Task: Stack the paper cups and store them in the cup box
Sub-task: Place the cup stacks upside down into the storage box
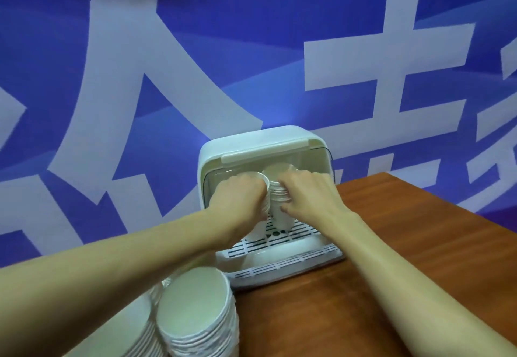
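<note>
Left hand [237, 197] grips the left stack [258, 226], right hand [305, 194] the right stack [280, 195]. Light, squashy paper; hold softly, probably right where the fingers sit.

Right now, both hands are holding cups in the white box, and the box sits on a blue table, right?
Almost. In the head view the left hand and right hand do hold cups in the white box, but the table is brown wood, not blue.
</note>
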Tool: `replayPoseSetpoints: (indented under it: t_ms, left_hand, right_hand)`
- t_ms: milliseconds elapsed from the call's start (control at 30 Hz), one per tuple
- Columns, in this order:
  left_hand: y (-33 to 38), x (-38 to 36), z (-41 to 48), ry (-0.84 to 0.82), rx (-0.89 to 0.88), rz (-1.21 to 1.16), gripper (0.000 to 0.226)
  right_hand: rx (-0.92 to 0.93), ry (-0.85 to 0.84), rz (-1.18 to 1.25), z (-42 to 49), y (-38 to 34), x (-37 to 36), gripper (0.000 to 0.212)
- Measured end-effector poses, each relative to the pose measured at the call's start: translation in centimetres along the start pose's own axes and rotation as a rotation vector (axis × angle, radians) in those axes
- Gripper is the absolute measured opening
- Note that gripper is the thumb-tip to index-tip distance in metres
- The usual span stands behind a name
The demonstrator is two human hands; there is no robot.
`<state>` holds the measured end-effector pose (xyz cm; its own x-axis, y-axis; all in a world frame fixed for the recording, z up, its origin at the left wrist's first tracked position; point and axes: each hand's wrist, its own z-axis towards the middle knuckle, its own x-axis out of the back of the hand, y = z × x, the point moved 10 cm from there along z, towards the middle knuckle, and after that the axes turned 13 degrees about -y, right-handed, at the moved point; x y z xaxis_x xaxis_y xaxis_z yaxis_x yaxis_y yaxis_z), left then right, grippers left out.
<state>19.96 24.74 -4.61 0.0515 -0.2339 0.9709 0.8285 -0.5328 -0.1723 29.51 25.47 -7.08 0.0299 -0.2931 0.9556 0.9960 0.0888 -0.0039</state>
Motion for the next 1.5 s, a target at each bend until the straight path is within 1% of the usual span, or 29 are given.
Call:
replayPoseSetpoints:
  t_ms: [67, 200, 400, 533, 600, 700, 767, 833, 900, 1100, 1233, 1300, 1400, 1500]
  left_hand:
    - [-0.8, -0.2, 0.4, -0.002, 0.026, -0.054, 0.020]
    - [-2.4, -0.8, 1.1, -0.003, 0.050, -0.087, 0.031]
    - [-3.7, -2.2, 2.2, -0.082, 0.117, -0.094, 0.034]
    - [-4.4, -3.0, 2.4, -0.116, 0.158, -0.113, 0.036]
    - [-4.7, -3.4, 2.7, -0.167, 0.173, -0.096, 0.035]
    - [-5.3, -3.9, 3.3, -0.263, 0.194, -0.078, 0.030]
    - [-5.5, -4.0, 3.5, -0.298, 0.190, -0.078, 0.021]
    - [-5.5, -4.3, 3.7, -0.333, 0.193, -0.086, 0.019]
    - [-5.6, -4.7, 3.7, -0.354, 0.206, -0.088, 0.009]
    - [-5.5, -4.7, 3.4, -0.308, 0.198, -0.061, 0.019]
    - [-5.1, -4.0, 2.4, -0.249, 0.170, -0.019, 0.040]
    - [-4.6, -3.2, 1.5, -0.231, 0.157, -0.004, 0.048]
    - [-3.6, -2.4, -0.2, -0.227, 0.083, 0.007, 0.052]
    - [-3.4, -1.0, -2.3, -0.227, 0.034, 0.043, 0.052]
  right_hand:
    - [0.000, -0.002, 0.014, 0.7, -0.3, -0.6, 0.030]
    - [0.029, 0.011, 0.027, 2.2, -0.8, -1.6, 0.024]
    - [0.040, 0.043, 0.066, 3.2, -0.5, -1.6, 0.024]
    - [0.052, 0.055, 0.107, 3.6, -0.6, -1.5, 0.029]
    - [0.062, 0.062, 0.116, 3.7, -0.9, -1.6, 0.032]
    - [0.074, 0.078, 0.109, 3.7, -1.3, -1.9, 0.036]
    - [0.089, 0.062, 0.088, 3.7, -1.6, -2.3, 0.037]
    - [0.099, 0.049, 0.081, 3.7, -1.7, -2.6, 0.037]
    - [0.095, 0.044, 0.081, 3.7, -1.6, -2.6, 0.039]
    - [0.079, 0.026, 0.084, 3.5, -1.4, -1.9, 0.047]
    - [0.053, 0.040, 0.061, 3.1, -1.3, -0.3, 0.054]
    - [0.043, 0.040, 0.045, 2.7, -1.3, 0.5, 0.054]
    - [0.040, 0.029, 0.011, 2.0, -1.7, 1.6, 0.052]
    - [0.032, 0.003, -0.019, 0.8, -2.3, 2.7, 0.042]
